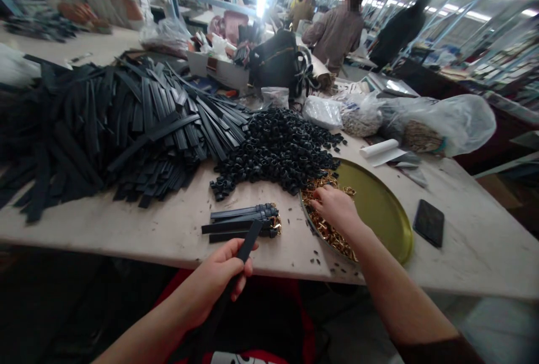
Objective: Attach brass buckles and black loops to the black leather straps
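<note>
My left hand [229,268] is closed around a flat black strap [251,236], which slants up past my thumb above the table's front edge. My right hand [334,204] reaches down into a round olive-gold tray [383,206], its fingers bent together among small gold metal fittings [334,240]. Whether a fitting is between those fingertips cannot be made out. Just beyond my left hand lies a small stack of black straps with gold fittings [240,221] at their right ends. Behind the tray is a heap of small black loops [278,148].
A large pile of loose black straps [138,111] covers the table's left side. On the right are a phone [428,222], a white paper roll [381,149] and filled plastic bags [446,122]. A black bag [275,60] stands at the back. Other people are farther off.
</note>
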A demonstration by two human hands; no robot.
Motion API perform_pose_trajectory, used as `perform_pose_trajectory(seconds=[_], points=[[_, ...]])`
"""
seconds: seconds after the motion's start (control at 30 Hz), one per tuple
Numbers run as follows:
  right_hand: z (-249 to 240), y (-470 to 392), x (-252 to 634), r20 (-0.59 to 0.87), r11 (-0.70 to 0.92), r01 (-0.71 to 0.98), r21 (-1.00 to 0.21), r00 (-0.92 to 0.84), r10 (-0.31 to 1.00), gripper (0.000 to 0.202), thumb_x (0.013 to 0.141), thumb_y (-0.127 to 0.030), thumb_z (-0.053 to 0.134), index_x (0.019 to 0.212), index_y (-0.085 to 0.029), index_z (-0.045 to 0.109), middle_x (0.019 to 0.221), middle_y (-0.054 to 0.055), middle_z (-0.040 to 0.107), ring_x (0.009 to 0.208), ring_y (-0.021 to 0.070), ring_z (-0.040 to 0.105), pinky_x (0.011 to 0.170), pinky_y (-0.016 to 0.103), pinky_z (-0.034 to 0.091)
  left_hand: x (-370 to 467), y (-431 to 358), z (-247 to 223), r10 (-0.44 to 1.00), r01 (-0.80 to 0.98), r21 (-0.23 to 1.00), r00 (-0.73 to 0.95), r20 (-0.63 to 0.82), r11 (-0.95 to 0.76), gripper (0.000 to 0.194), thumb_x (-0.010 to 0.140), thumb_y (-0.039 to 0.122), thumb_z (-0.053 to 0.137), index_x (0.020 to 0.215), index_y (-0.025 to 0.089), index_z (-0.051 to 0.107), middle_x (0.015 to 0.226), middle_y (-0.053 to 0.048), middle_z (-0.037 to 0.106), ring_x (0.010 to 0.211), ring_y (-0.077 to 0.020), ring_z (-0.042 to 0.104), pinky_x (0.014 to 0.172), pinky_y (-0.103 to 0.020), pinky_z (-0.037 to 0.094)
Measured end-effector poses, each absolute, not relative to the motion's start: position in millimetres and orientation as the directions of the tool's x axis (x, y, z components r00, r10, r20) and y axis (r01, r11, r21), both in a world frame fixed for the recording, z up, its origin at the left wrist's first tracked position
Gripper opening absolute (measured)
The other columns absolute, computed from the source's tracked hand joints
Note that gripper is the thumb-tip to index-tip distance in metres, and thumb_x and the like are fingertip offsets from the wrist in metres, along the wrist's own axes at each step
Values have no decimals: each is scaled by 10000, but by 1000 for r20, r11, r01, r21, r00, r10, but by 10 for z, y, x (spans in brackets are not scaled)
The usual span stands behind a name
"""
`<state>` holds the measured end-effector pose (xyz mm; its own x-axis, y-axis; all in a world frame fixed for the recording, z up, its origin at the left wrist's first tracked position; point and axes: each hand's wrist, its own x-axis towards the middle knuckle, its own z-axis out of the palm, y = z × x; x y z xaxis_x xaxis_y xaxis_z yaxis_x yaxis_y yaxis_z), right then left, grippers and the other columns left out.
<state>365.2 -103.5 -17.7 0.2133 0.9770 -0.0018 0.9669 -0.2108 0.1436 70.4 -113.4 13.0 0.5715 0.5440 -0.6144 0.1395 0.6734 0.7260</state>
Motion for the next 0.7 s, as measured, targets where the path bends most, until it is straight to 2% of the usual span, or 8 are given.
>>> perform_pose_trajectory(seconds=[0.13,0.27,0.4,0.47,0.5,0.57,0.63,0.7], points=[[-204,-879,3629,107,-275,959,73,266,958,186,835,-273,457,934,-166,574,910,99,600,801,209,567,651,292,367,707,-1157,144,548,156,736,571,-611,659,222,691,126,403,905,166,449,642,58,487,414,-31,372,394,-153,275],[-236,-731,3644,89,-249,968,-33,251,964,151,789,-227,534,918,-171,589,910,98,593,800,210,566,660,292,378,704,-1186,122,536,163,743,595,-599,649,191,693,113,402,871,165,446,642,59,482,417,-30,364,397,-154,277],[-196,-722,3622,120,-232,969,-84,241,963,114,776,-206,550,871,-159,593,901,94,589,821,204,554,702,296,395,682,-1195,103,564,175,795,617,-549,581,153,796,244,405,917,166,460,628,59,488,422,-37,385,401,-155,279],[-143,-813,3514,132,-218,928,-302,267,955,126,774,-241,556,867,-161,583,871,72,591,791,185,551,700,295,408,691,-1179,113,584,212,832,624,-519,513,234,836,369,383,894,160,471,581,61,480,414,-48,396,402,-161,284],[-113,-881,3422,97,-202,840,-503,287,953,141,767,-273,567,861,-168,579,831,49,592,747,169,549,678,291,416,705,-1166,120,602,230,854,624,-498,467,271,841,409,373,869,159,476,556,61,475,410,-55,402,405,-166,291],[-56,-1045,3169,-71,-178,398,-900,270,960,188,729,-341,612,834,-189,574,742,-1,585,640,133,534,617,273,425,751,-1135,131,660,242,904,621,-423,352,295,844,431,368,815,162,484,526,57,475,415,-69,420,422,-178,315],[-8,-1216,2873,-245,-229,-114,-967,154,957,232,670,-364,674,811,-206,579,727,-21,592,598,108,530,596,260,432,803,-1114,126,732,226,949,604,-314,221,287,848,415,373,762,166,489,535,47,492,436,-76,441,448,-186,335],[28,-1356,2608,-347,-283,-428,-858,77,935,252,627,-333,722,803,-213,587,740,-22,609,616,102,552,608,250,447,832,-1118,106,784,224,967,577,-229,117,291,855,401,369,730,168,491,540,41,498,450,-80,448,460,-188,336]])
